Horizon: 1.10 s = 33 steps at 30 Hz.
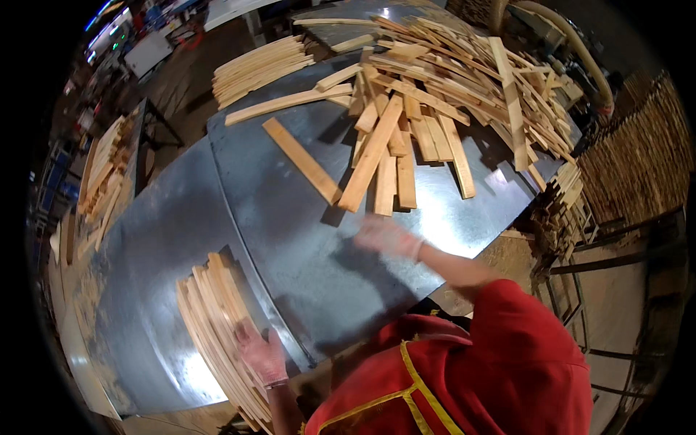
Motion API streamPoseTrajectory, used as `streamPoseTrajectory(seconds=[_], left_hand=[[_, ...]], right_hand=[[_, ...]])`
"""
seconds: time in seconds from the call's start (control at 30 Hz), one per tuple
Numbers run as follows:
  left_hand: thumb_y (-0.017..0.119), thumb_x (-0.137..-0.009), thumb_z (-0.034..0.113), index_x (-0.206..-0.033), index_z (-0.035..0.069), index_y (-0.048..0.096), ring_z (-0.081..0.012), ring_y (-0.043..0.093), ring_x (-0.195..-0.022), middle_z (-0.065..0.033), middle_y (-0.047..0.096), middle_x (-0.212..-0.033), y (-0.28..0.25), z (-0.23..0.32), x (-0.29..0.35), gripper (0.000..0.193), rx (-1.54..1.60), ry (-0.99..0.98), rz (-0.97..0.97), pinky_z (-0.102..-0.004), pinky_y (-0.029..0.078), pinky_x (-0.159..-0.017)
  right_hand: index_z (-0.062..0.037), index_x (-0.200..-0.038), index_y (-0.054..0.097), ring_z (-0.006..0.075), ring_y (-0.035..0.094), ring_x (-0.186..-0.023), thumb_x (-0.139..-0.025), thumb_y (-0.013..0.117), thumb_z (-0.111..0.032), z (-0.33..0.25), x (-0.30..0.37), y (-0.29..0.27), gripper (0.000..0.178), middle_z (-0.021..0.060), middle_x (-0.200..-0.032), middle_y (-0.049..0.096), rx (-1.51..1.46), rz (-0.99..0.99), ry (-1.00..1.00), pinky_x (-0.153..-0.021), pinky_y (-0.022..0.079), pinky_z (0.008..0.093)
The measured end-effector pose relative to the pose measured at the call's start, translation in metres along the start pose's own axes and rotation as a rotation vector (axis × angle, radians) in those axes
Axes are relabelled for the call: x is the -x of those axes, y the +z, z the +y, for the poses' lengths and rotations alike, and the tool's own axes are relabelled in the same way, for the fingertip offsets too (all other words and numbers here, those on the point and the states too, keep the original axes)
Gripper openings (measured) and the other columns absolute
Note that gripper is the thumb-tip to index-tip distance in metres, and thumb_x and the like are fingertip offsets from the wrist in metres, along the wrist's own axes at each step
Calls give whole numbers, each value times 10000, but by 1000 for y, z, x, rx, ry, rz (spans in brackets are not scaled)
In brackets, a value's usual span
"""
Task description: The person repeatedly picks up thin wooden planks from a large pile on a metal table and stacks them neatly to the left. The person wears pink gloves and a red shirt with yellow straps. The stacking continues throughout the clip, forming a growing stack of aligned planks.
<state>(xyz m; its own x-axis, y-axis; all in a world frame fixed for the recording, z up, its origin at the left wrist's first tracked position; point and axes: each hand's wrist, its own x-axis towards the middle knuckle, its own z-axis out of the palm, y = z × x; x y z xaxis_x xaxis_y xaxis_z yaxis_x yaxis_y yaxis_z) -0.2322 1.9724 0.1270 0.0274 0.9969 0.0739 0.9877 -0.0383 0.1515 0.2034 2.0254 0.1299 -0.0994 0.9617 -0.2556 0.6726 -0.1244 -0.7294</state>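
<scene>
My left hand, in a pale pinkish glove, lies against the right side of a neat stack of wooden strips on the near left of the metal table. Its thumb stands apart from the fingers, and it grips nothing. My right hand, gloved alike, is over the bare metal just short of a spread of loose boards. Motion blurs its fingers, so their closure is unclear; no board shows in it. One single board lies slanted left of that spread.
The metal table has a raised seam. A big jumbled heap of strips covers its far right. Another ordered stack sits at the far edge. Tall stacked wood stands right, beside a metal frame. More strips lie left.
</scene>
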Motion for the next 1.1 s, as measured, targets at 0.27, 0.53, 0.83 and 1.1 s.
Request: streamPoseTrajectory(seconds=[0.27, 0.53, 0.83, 1.1], left_hand=[[760, -920, 418, -1454, -8, 575, -357, 552, -1377, -192, 622, -1438, 8, 288, -206, 707, 549, 305, -340, -432, 443, -1147], [820, -907, 251, -1582, 7, 335, -245, 621, -1215, -147, 612, -1394, 103, 436, -240, 867, 1320, -243, -982, -352, 503, -1045], [822, -845, 97, -1594, -4, 322, -254, 590, -1277, -153, 576, -1447, 113, 469, -135, 907, 1239, -231, -758, -352, 493, -1061], [770, -813, 61, -1447, 44, 518, -177, 631, -1130, -66, 664, -1215, -14, 278, -24, 682, 819, 86, -721, -334, 517, -986]], right_hand=[[19, -1527, 491, 391, 574, -1380, -906, 708, -528, 266, 21, -234, 855, 281, -1463, 604, 37, 762, 579, -1140, 445, 417], [26, -1512, 482, 308, 621, -1286, -887, 805, -463, 326, -68, -264, 856, 212, -1396, 654, -800, 630, 217, -1053, 472, 362], [47, -1553, 356, 340, 681, -1159, -880, 843, -185, 239, -55, -261, 862, 211, -1359, 627, -1083, 547, 313, -970, 599, 449], [23, -1463, 410, 289, 702, -897, -815, 708, 26, 108, 34, -69, 713, 181, -1123, 671, -1362, 215, 405, -737, 620, 448]])
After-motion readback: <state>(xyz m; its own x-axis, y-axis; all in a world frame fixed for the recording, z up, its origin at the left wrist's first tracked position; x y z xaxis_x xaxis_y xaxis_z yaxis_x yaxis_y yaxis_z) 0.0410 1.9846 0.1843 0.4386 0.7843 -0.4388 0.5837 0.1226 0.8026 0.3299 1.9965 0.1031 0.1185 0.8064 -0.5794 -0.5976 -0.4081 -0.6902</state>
